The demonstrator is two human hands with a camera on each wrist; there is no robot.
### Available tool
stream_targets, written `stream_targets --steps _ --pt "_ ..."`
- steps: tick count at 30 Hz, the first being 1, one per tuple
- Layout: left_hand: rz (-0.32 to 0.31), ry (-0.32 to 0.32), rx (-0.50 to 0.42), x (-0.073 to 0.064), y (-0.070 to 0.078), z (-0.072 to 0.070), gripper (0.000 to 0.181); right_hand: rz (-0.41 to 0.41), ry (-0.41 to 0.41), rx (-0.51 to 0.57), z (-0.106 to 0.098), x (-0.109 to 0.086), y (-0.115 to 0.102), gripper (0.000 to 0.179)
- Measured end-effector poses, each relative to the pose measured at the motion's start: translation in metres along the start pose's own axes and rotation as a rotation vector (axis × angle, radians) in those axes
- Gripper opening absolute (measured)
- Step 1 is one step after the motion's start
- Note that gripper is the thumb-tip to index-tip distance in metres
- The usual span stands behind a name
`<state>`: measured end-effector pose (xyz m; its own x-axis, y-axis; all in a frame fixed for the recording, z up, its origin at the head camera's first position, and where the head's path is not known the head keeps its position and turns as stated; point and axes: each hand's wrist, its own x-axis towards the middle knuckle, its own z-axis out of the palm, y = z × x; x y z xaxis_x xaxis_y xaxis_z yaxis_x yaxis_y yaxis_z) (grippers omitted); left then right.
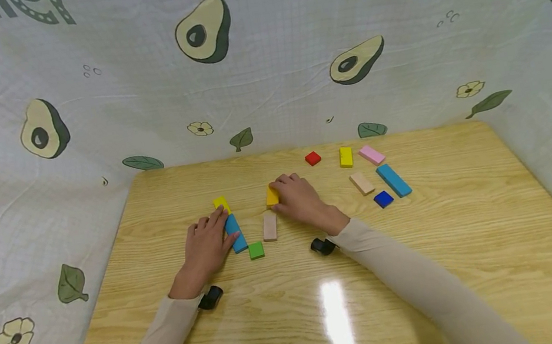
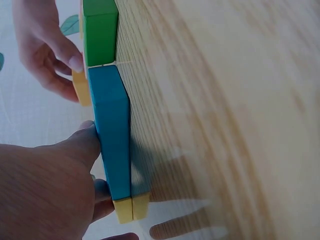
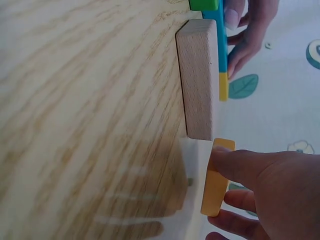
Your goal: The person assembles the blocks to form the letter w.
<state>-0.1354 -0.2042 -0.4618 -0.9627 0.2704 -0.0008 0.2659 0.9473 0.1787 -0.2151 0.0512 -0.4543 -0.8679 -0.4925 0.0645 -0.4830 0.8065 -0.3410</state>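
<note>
Hands point(image 1: 301, 197) among blocks point(image 1: 270, 226); six more point(image 1: 394, 180) lie right.

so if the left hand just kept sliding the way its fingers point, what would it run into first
Probably the small yellow block: the left hand points up the table along the blue block it touches, and the yellow one sits at that block's far end. Beyond it the table looks free.
</note>
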Motion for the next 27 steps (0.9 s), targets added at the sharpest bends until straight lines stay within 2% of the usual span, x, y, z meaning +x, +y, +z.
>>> stream_targets --steps 27 --pt "0.007 0.015 -0.004 0.0000 0.0014 -0.0004 0.065 -0.016 -0.036 -0.029 0.0042 0.0009 -0.0030 0.052"
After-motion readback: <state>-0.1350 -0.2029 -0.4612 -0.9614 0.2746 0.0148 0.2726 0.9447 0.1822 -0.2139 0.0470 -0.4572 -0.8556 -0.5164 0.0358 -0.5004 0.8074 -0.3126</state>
